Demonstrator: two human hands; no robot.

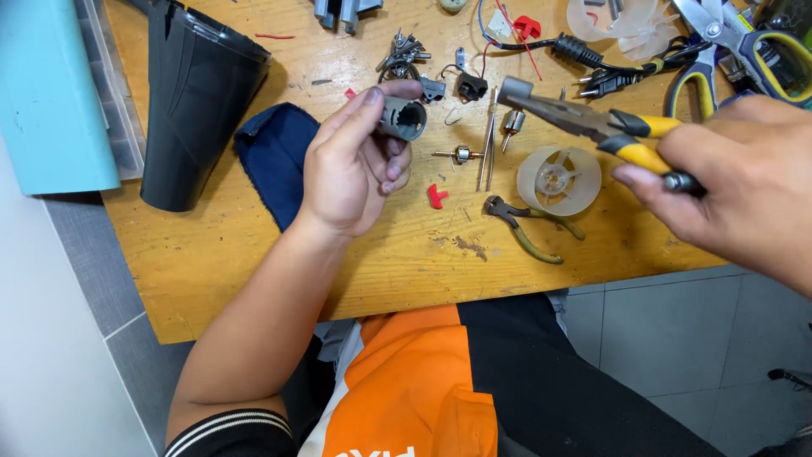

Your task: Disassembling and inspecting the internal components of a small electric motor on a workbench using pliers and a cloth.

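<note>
Gripping grey motor housing [403, 118] in left hand [355, 169]; closed around yellow-handled pliers [584, 123] with right hand [736, 178], above wooden table [211, 254].

No packages, labels, signs or screens

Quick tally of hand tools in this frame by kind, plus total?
Pliers with yellow handles, held in the right hand: 1
Small nippers with olive handles, on the table: 1
Scissors: 1
Tweezers: 1
Total: 4
The left hand holds a grey cylindrical housing, not counted.
</note>
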